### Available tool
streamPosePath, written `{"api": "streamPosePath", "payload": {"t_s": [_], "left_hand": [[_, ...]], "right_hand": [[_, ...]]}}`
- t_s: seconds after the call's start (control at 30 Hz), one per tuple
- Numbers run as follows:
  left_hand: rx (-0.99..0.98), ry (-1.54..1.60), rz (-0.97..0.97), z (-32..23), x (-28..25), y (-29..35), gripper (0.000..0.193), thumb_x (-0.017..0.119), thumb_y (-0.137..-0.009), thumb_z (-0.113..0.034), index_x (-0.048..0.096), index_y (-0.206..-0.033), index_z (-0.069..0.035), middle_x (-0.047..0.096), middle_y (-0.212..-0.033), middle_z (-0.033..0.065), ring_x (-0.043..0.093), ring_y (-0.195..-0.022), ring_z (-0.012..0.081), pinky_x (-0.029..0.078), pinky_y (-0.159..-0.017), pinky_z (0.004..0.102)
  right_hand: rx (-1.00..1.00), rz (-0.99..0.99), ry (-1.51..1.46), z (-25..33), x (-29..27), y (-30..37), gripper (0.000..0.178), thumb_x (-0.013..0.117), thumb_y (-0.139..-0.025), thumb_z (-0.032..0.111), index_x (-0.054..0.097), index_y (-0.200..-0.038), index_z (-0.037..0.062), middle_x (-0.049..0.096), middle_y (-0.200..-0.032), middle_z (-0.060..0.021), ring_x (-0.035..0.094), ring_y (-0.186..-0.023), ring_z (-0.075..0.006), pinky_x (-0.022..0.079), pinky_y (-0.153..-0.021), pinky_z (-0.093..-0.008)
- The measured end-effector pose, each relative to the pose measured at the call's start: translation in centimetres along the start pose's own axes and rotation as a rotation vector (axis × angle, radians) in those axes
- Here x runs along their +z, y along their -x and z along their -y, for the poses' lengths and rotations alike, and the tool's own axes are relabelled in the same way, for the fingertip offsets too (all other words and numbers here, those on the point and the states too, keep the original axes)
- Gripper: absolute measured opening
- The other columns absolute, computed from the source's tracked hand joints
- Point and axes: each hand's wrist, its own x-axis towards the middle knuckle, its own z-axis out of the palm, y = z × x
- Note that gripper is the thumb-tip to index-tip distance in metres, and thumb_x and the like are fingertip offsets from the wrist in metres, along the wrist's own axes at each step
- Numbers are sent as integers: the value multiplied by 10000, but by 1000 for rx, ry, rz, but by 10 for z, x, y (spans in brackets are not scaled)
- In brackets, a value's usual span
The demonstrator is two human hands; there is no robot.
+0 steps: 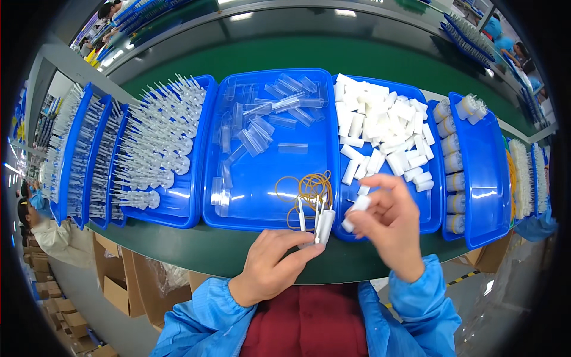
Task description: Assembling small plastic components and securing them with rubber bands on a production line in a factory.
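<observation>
My left hand [267, 262] is closed around a small bundle of thin white stemmed parts [301, 215], standing upright over the near edge of the middle tray. One stem in the bundle appears to wear a white cylinder [325, 226]. To its right, my right hand [395, 229] pinches a short white sleeve [360, 203] between thumb and fingers, and more white ends show beside it. Loose white sleeves [386, 119] are heaped in the blue tray beyond that hand. Behind the bundle, tan rubber bands [314, 185] lie tangled in the middle tray.
The blue middle tray [250, 202] also holds clear plastic tubes [256, 134]. Left of it, a blue tray carries rows of white stemmed parts [169, 137], with more filled trays stacked beyond. At right, a blue tray [488, 178] stands near banded bundles [455, 181]. Cardboard boxes [119, 273] sit below the green table.
</observation>
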Motion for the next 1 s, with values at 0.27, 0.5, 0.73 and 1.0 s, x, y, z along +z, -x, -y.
{"api": "streamPosePath", "payload": {"t_s": [0.27,0.5,0.73,1.0], "left_hand": [[-7,-55,-34,-4,-5,2,406,713,-685,24,726,-1078,-77,677,-1075,75,652,-874,228,480,-679,332],[71,-32,83,-12,-9,4,376,692,-732,-30,727,-1101,-87,677,-1112,65,641,-890,217,482,-692,330],[98,-54,116,-13,-14,0,379,683,-739,-48,730,-1112,-98,680,-1146,42,615,-901,201,476,-698,321],[77,-65,87,-13,-13,3,399,698,-709,-24,741,-1097,-106,686,-1117,37,611,-883,211,493,-714,325]], "right_hand": [[-138,215,159,-5,21,14,343,714,-857,-37,686,-1195,15,693,-932,-95,685,-804,-112,568,-723,-250],[-159,-109,50,-5,14,-10,234,617,-935,-20,670,-1162,-3,700,-887,-66,661,-773,-86,521,-681,-220],[-250,44,324,-6,14,1,198,707,-890,45,739,-1086,40,700,-847,-69,638,-802,-159,453,-800,-304],[-259,130,365,-2,20,6,163,726,-873,79,750,-1034,64,691,-881,-58,622,-857,-201,418,-832,-337]]}}
